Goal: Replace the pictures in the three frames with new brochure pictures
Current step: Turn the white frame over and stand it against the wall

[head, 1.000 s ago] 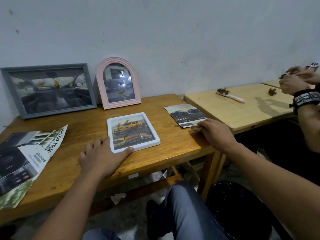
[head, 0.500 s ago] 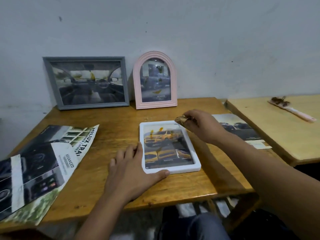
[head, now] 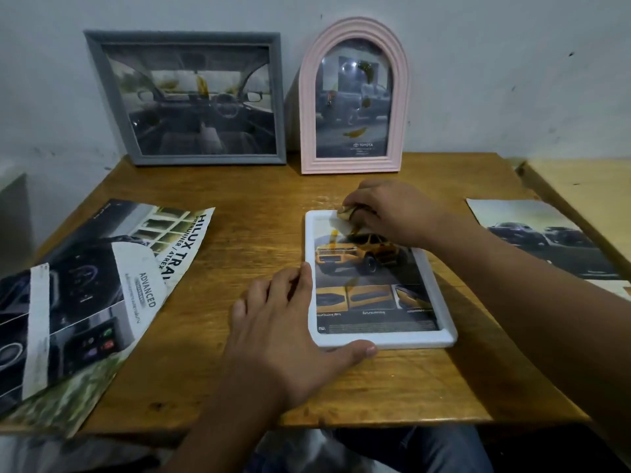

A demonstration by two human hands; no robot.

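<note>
at the near edge of the table (head: 375, 397), the left hand (head: 283, 336) lies flat, fingers straight and slightly spread, its thumb along the white frame's (head: 440, 322) near rim and its fingertips against the left rim. the white frame lies flat in the middle of the table, face up, with a picture of a yellow car in it. the right hand (head: 392, 213) rests over the frame's far end, fingers curled, pinching a small crumpled scrap (head: 344, 213) just at the far left corner; what the scrap is cannot be told. left of the frame, well apart, a brochure (head: 92, 295) lies open and creased, overhanging the near edge. to the right lies a loose picture (head: 546, 240) of dark cars, close to the table's right edge. further back, a grey frame (head: 191, 97) with a car-interior picture and a pink arched frame (head: 355, 97) with a truck picture stand side by side, leaning against the wall (head: 512, 63). a paler table (head: 587, 186) adjoins on the right.
</note>
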